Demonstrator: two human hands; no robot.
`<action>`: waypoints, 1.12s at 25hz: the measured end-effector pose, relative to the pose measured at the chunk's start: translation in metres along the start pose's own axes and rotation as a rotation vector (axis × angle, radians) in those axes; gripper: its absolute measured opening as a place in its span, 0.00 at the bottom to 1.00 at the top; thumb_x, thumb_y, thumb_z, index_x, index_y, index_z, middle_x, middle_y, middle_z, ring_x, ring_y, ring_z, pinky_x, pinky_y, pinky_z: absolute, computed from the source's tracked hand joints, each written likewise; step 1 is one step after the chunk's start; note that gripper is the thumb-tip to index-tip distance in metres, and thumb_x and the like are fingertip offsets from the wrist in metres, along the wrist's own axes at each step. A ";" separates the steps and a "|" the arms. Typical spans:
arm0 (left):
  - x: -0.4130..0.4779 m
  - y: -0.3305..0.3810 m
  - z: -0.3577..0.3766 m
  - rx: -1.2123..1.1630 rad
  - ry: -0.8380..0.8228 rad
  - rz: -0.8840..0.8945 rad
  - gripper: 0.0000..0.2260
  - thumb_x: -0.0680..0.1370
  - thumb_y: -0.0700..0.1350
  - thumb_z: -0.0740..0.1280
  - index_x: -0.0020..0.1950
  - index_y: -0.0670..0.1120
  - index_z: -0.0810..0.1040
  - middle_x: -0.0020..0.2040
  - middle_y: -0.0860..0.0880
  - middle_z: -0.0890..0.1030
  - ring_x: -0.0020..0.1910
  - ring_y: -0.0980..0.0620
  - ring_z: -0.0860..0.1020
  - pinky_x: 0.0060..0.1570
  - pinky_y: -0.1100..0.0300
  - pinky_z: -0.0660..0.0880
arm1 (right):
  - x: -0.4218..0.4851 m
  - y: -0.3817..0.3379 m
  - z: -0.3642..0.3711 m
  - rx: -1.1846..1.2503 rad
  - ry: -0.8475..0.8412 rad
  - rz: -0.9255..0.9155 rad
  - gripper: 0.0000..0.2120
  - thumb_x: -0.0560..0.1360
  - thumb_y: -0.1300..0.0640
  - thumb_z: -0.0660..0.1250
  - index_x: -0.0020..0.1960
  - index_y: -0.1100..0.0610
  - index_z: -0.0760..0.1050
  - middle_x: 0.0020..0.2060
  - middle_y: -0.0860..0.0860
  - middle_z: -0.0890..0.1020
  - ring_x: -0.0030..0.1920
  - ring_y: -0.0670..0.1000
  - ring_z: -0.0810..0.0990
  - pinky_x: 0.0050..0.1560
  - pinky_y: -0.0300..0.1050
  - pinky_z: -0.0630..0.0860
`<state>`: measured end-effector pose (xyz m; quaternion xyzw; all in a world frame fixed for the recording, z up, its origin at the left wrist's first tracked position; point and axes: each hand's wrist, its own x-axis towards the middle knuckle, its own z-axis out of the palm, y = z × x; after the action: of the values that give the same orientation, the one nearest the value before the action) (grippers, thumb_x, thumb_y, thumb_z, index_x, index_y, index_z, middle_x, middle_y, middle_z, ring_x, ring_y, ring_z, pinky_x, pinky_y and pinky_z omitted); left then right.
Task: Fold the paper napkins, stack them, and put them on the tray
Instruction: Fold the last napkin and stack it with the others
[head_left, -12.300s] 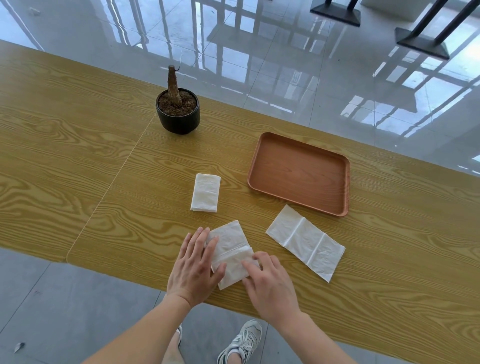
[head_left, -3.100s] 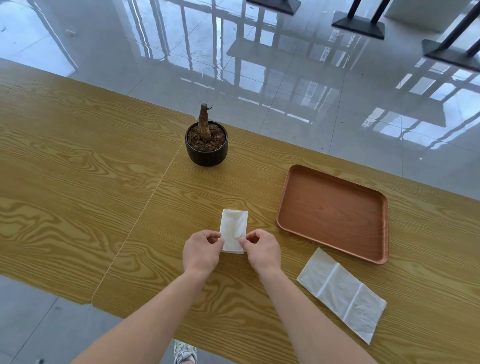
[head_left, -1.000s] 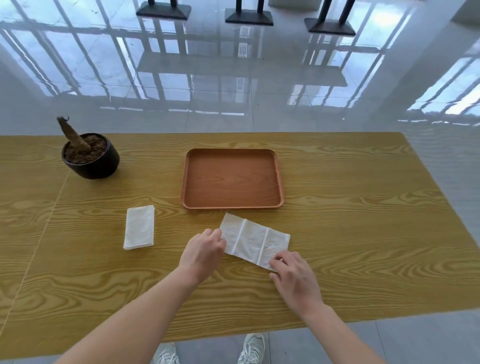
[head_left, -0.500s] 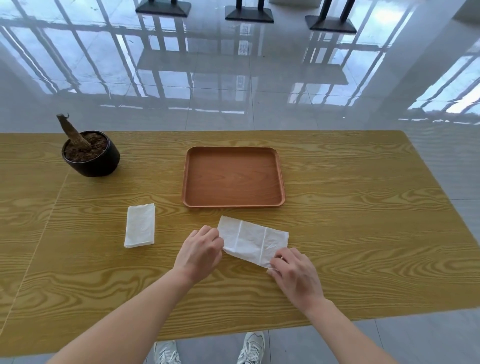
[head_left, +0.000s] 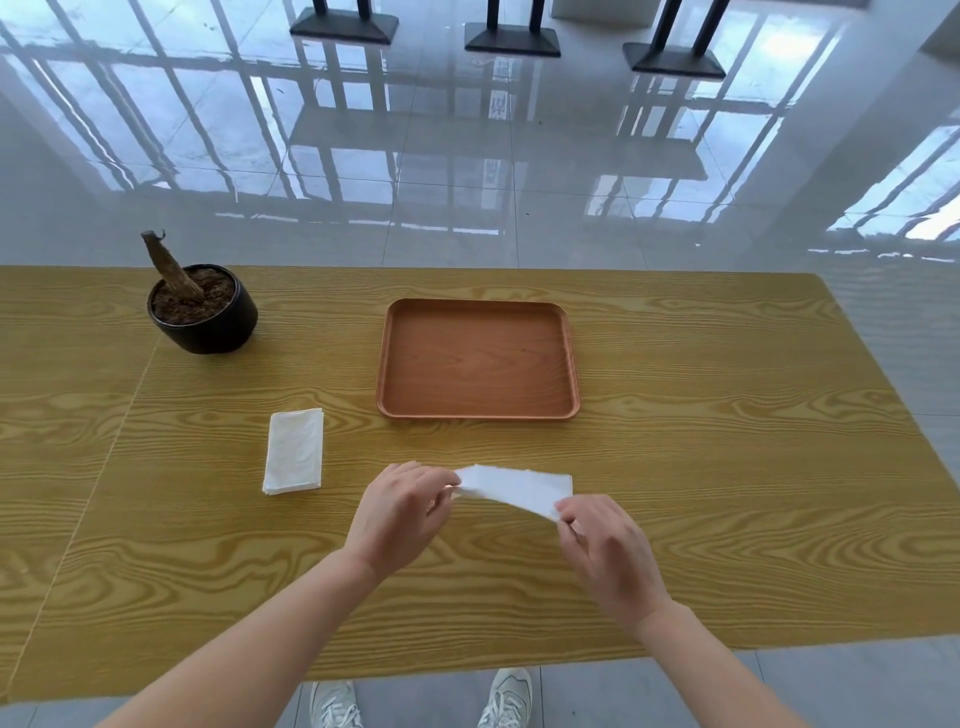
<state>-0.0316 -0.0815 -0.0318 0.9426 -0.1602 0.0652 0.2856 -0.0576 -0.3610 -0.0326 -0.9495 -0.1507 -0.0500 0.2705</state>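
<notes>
A white paper napkin (head_left: 511, 487) is held between both hands just above the wooden table, its near edge lifted. My left hand (head_left: 402, 512) pinches its left end and my right hand (head_left: 605, 548) pinches its near right corner. A small stack of folded napkins (head_left: 294, 451) lies on the table to the left of my hands. The brown tray (head_left: 479, 359) sits beyond the held napkin with nothing in it.
A black pot (head_left: 205, 314) with soil and a dry stump stands at the back left of the table (head_left: 727, 467). The table's near edge runs just behind my forearms, and its right edge lies far right. Glossy floor and black stand bases lie beyond.
The napkin lay flat with both hands at its ends; now its near edge is lifted off the table and it looks narrower. The folded stack and tray have not moved.
</notes>
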 end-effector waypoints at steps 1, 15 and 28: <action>-0.002 0.002 -0.004 -0.074 0.057 -0.077 0.07 0.74 0.39 0.72 0.49 0.49 0.84 0.42 0.56 0.85 0.41 0.54 0.82 0.45 0.57 0.77 | 0.005 -0.006 -0.006 0.071 0.030 0.047 0.04 0.76 0.64 0.72 0.44 0.57 0.79 0.42 0.48 0.84 0.44 0.50 0.82 0.45 0.48 0.80; -0.024 -0.031 -0.014 -0.487 0.030 -0.842 0.05 0.78 0.48 0.70 0.43 0.54 0.82 0.35 0.55 0.82 0.35 0.55 0.79 0.40 0.54 0.79 | 0.062 -0.038 0.033 0.708 -0.260 0.782 0.05 0.78 0.53 0.72 0.50 0.55 0.81 0.45 0.56 0.86 0.43 0.51 0.85 0.48 0.55 0.85; -0.082 -0.040 0.026 0.373 -0.211 -0.070 0.26 0.82 0.60 0.55 0.77 0.50 0.65 0.80 0.46 0.60 0.81 0.45 0.55 0.77 0.44 0.53 | 0.039 -0.037 0.051 0.459 -0.248 0.764 0.20 0.74 0.54 0.76 0.64 0.47 0.76 0.43 0.50 0.85 0.45 0.50 0.85 0.52 0.56 0.82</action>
<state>-0.0939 -0.0432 -0.0918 0.9857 -0.1414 -0.0152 0.0901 -0.0314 -0.2942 -0.0508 -0.8515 0.1717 0.2018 0.4525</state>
